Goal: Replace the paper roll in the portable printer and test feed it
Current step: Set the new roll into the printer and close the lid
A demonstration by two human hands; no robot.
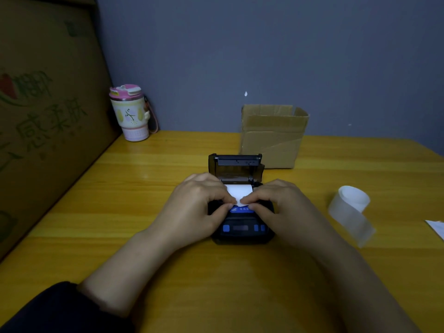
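over the open printer, both hands' fingers pinch the paper.

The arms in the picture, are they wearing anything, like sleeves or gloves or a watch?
No gloves, rings or watch show. Both the left hand and the right hand are bare. The left arm has a dark sleeve pushed up near the elbow. The right forearm is bare as far as the picture's edge.
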